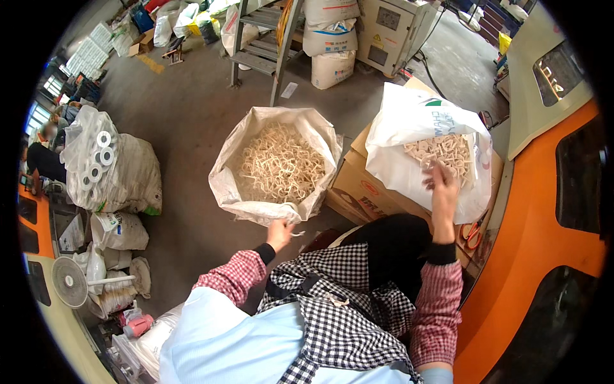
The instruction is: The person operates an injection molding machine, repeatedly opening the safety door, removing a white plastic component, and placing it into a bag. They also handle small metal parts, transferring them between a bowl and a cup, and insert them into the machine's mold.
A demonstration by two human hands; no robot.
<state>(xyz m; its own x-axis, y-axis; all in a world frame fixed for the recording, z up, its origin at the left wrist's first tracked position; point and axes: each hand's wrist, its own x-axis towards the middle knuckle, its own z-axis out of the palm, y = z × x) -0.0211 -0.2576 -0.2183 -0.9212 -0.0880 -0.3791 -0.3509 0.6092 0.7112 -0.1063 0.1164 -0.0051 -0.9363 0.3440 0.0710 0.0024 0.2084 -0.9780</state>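
Note:
An open woven sack [225, 187], pale and wide-mouthed, stands in front of me, full of thin curly cream plastic strips [281, 163]. My left hand [279, 235] is closed at the sack's near rim, and a thin pale plastic strip [297, 234] pokes out beside its fingers. To the right, a white plastic bag [400, 171] rests on a cardboard box [358, 185] and holds small beige plastic pieces [451, 153]. Over the near edge of those pieces hovers my right hand [441, 181], slightly blurred, fingers apart, with nothing visible in it.
Orange-handled scissors [472, 235] lie right of the white bag, beside an orange machine [531, 237]. Stacked full sacks [330, 41] and a metal step ladder [265, 48] stand ahead. A bulky bag [121, 169] and a fan [70, 282] are at left, with a person [45, 153] beyond.

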